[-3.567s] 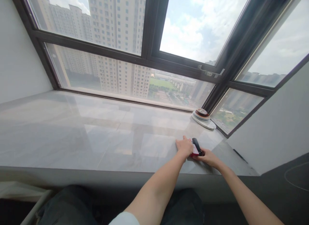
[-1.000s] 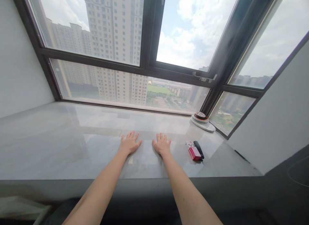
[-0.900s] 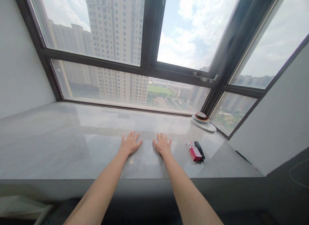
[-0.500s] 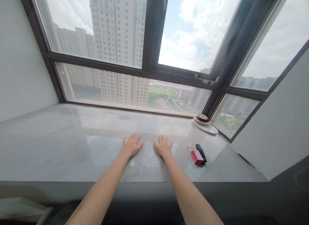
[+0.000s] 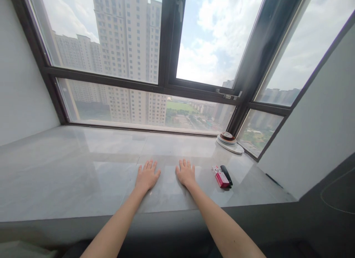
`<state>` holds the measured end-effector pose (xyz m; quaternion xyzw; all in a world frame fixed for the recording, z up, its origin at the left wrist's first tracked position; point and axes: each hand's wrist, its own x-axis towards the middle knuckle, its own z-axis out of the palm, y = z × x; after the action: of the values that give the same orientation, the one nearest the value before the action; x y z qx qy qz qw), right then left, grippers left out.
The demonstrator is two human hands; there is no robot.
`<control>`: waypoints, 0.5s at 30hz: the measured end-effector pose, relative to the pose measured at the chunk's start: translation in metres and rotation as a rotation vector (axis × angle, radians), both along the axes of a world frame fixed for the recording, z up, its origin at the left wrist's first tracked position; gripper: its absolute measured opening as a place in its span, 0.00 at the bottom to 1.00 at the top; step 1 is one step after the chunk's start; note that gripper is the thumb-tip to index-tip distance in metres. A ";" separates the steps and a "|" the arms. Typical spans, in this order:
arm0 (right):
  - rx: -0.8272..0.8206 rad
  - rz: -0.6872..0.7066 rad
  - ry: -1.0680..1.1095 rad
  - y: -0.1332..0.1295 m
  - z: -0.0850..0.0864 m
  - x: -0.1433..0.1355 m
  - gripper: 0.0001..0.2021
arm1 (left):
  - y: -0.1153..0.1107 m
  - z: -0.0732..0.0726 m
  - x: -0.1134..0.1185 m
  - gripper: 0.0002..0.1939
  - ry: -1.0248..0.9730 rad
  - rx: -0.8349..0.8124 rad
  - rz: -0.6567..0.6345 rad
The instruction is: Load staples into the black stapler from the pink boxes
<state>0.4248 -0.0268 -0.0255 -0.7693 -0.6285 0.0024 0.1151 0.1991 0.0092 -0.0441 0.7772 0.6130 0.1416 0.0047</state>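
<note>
Now L hand point(image 5: 147, 176) + R hand point(image 5: 185, 174) have let go of red-white box point(image 5: 222, 179) & black stapler point(image 5: 226, 173).
Via cam I see both palm-down on sill point(image 5: 77, 187), fingers spread, nothing held; box, w/ stapler alongside, right of R hand. Handling looks paused, I'd say.

No readable text; tiny print on the pink-and-white box point(image 5: 222, 179) illegible.

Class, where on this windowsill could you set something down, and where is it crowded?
Widest bare patch: windowsill between the left wall and left hand. A narrower gap separates that hand from the right hand. Crowded: right end, with red box, black item and plates.
</note>
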 end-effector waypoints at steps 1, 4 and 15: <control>0.004 0.003 -0.004 -0.005 0.000 -0.001 0.31 | -0.005 0.000 0.000 0.33 -0.001 0.006 0.006; 0.012 0.017 -0.012 -0.023 -0.002 -0.004 0.30 | -0.026 -0.002 -0.002 0.33 -0.001 0.020 0.022; 0.028 0.089 0.151 -0.093 0.003 -0.016 0.29 | -0.144 0.052 -0.006 0.30 -0.112 -0.077 -0.063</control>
<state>0.4085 -0.1195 -0.0225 -0.7365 -0.6515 0.0568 0.1728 0.1933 -0.1343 0.0076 0.7861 0.5922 0.1609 0.0733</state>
